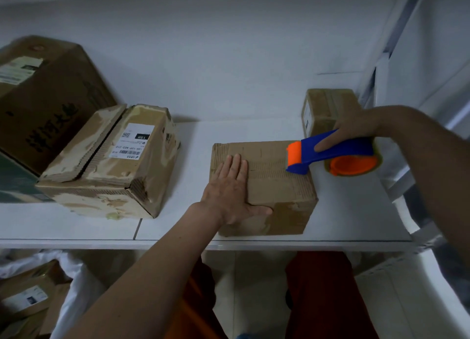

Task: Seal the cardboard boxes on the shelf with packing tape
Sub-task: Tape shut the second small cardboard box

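Left hand presses flat on worn brown box; right hand grips blue-orange tape dispenser.

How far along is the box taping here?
Done: nothing clearly; old tape scraps show, but no fresh strip is visible. In hand: the left hand presses flat on the middle box while the right hand holds the blue tape dispenser at its right edge. Left: the labelled box, its top seam gaping; the small box is unclear.
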{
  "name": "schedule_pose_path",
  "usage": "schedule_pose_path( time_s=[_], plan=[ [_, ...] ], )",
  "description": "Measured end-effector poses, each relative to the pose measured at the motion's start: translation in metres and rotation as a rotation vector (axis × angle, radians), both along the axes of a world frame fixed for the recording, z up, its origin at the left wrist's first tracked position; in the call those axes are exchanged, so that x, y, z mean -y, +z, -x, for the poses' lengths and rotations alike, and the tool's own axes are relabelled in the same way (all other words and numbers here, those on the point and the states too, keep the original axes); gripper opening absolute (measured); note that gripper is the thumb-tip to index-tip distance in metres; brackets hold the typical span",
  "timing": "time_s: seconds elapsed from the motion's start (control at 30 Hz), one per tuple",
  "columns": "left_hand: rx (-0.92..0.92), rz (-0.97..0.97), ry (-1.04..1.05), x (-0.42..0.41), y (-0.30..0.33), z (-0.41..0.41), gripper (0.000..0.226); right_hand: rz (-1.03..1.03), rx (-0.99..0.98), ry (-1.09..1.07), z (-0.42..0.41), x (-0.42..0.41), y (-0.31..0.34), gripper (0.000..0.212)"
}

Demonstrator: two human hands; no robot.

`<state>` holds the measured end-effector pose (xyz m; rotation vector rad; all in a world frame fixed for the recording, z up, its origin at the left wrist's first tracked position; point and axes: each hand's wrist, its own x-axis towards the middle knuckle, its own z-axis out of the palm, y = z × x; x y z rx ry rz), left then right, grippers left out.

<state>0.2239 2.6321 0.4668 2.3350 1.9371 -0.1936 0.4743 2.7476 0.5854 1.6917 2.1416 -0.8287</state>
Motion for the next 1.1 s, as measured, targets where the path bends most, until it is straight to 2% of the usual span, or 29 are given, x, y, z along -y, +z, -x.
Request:
schedule_pose_path(
  time_s=[0.13,0.23,0.37,0.47,0.6,0.83,1.1],
  plan=[
    [-0.009,0.002,0.083,0.002,0.008,-0.026,0.129,-0.006,-0.033,-0.033,-0.007,-0.003,-0.005,0.108],
    [0.003,0.006,0.093,-0.002,0.011,-0.061,0.135,-0.001,-0.038,-0.055,-0.006,-0.001,-0.007,0.086],
    [-0.029,-0.011,0.146,-0.006,0.004,-0.088,0.140,0.006,-0.071,-0.080,-0.009,0.001,-0.011,0.082],
    [-0.047,-0.013,0.146,-0.008,0.001,-0.086,0.140,0.021,-0.111,-0.113,-0.009,0.003,-0.013,0.077],
    [-0.040,-0.043,0.098,-0.009,-0.002,-0.060,0.136,0.031,-0.202,-0.157,-0.001,0.008,-0.022,0.051],
    [0.069,0.039,-0.015,-0.015,0.007,-0.007,0.131,0.104,-0.367,-0.175,0.029,0.014,-0.038,0.046],
    [0.026,-0.051,0.033,-0.014,-0.003,-0.018,0.100,0.224,-0.468,-0.225,0.018,0.022,-0.047,0.047]
  ],
)
